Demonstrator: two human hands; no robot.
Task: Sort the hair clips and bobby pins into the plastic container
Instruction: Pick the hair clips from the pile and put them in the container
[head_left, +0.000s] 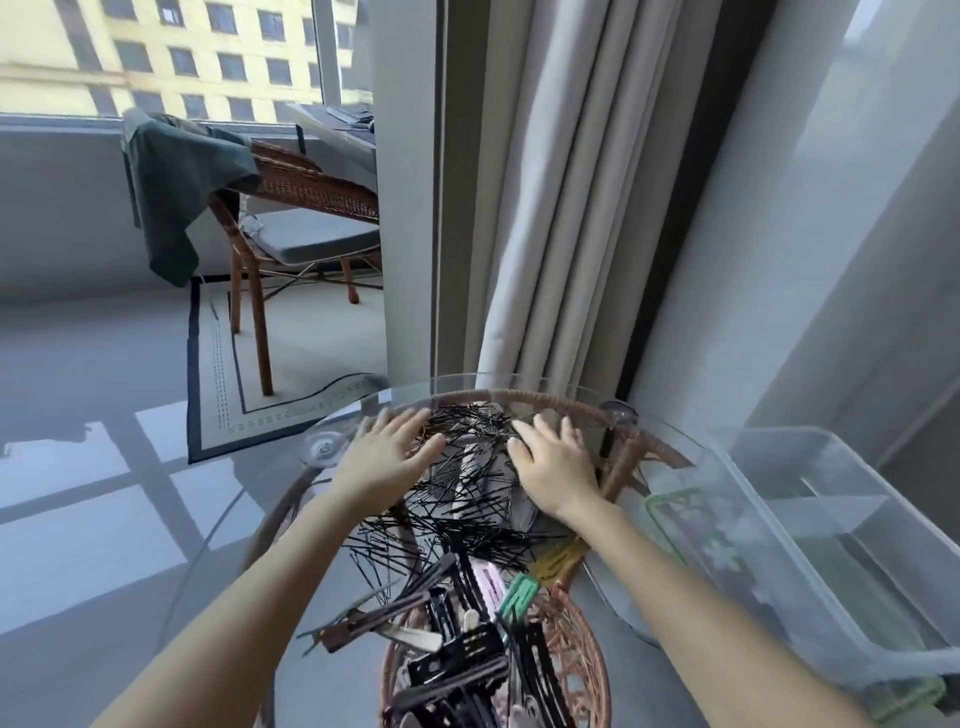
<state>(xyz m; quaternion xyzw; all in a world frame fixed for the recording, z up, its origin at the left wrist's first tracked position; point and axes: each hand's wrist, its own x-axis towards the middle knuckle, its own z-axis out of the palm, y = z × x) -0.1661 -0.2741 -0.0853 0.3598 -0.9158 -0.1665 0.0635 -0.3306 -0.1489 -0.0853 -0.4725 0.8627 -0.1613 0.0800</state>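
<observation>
While loose, bobby pins (470, 441) between hands (387, 457) (553, 467).

Obs.: you are working with both hands bare. Your left hand (387, 460) and right hand (556, 467) are showing slim, narrow fingers; nail detail is reading too blurred to log. Your left forearm (249, 597) and right forearm (701, 597) are showing uncovered along their whole visible length, from wrist down to the lower frame edge. Blur is softening the left hand's fingertips (385, 418).
</observation>
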